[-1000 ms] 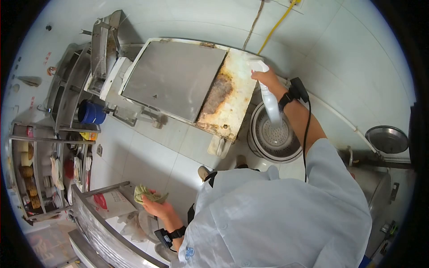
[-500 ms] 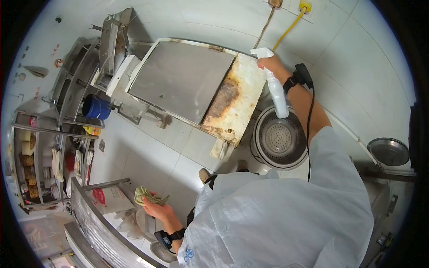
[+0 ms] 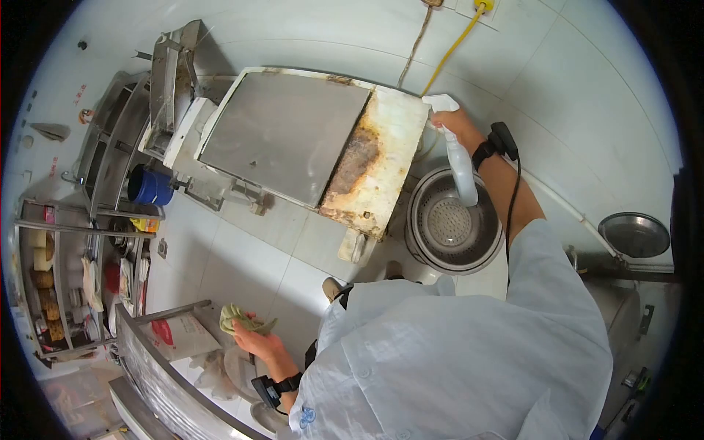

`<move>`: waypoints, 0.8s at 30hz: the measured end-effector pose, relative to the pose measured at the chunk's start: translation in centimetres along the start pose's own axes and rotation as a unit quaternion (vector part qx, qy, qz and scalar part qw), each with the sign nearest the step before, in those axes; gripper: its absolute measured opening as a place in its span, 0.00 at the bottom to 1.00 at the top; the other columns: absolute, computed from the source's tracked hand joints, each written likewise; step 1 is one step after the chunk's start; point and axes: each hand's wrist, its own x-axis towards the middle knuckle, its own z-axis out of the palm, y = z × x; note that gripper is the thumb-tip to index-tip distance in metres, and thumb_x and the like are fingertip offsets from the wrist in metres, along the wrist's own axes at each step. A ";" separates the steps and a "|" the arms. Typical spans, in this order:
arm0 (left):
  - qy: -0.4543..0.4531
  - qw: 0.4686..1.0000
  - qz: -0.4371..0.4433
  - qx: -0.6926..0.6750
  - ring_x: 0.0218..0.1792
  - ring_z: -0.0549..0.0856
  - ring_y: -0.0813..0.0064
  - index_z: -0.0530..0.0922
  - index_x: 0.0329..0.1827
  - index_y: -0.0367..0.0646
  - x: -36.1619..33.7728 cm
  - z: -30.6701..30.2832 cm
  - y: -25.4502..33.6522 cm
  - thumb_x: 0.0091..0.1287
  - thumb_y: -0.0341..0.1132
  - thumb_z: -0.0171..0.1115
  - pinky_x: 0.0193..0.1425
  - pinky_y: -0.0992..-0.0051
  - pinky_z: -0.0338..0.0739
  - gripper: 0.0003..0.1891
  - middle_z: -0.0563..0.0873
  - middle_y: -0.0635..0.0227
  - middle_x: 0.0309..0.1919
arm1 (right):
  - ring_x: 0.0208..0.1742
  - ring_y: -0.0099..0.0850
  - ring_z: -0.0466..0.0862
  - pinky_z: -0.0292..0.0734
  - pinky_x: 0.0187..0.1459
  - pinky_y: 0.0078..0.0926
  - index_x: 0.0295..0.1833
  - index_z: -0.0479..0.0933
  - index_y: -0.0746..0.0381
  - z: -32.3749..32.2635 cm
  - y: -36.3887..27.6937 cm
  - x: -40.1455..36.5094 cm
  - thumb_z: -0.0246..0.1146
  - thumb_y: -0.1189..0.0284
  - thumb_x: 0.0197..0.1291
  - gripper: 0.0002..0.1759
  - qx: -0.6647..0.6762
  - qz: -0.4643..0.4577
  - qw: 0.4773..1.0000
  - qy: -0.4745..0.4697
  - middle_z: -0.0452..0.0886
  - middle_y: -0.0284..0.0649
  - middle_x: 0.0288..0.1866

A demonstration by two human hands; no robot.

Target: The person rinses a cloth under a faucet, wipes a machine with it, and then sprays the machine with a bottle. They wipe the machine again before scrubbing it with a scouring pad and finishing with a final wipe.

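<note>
My right hand [image 3: 456, 125] grips a white spray bottle [image 3: 456, 154], its nozzle aimed left at the rusty, stained side panel [image 3: 374, 165] of a metal appliance with a steel top [image 3: 282, 136]. The bottle body hangs over a round steel pot with a perforated insert [image 3: 447, 224]. My left hand [image 3: 253, 339] is low at the left and holds a crumpled green cloth [image 3: 238, 317] above a steel counter edge [image 3: 158, 367]. Both wrists wear black bands with cables.
A shelf rack with food items [image 3: 66, 271] stands at far left, with a blue container [image 3: 150, 185] near it. A steel lid [image 3: 634, 233] lies at right. Yellow and brown cables [image 3: 451, 48] run up the tiled wall. White floor tiles [image 3: 249, 249] lie between appliance and counter.
My right hand with the spray bottle has shifted slightly down and right beside the rusty panel. My left hand still holds the cloth in the same place.
</note>
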 end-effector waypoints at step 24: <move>-0.031 0.999 -0.024 0.007 0.30 0.74 0.76 0.70 0.46 0.37 -0.6 1.2 0.0 0.63 0.37 0.48 0.34 0.77 0.69 0.14 0.75 0.66 0.32 | 0.38 0.22 0.75 0.68 0.42 0.19 0.38 0.77 0.60 0.6 2.5 -6.7 0.63 0.74 0.41 0.13 0.124 0.010 0.992 -0.012 0.79 0.32 0.35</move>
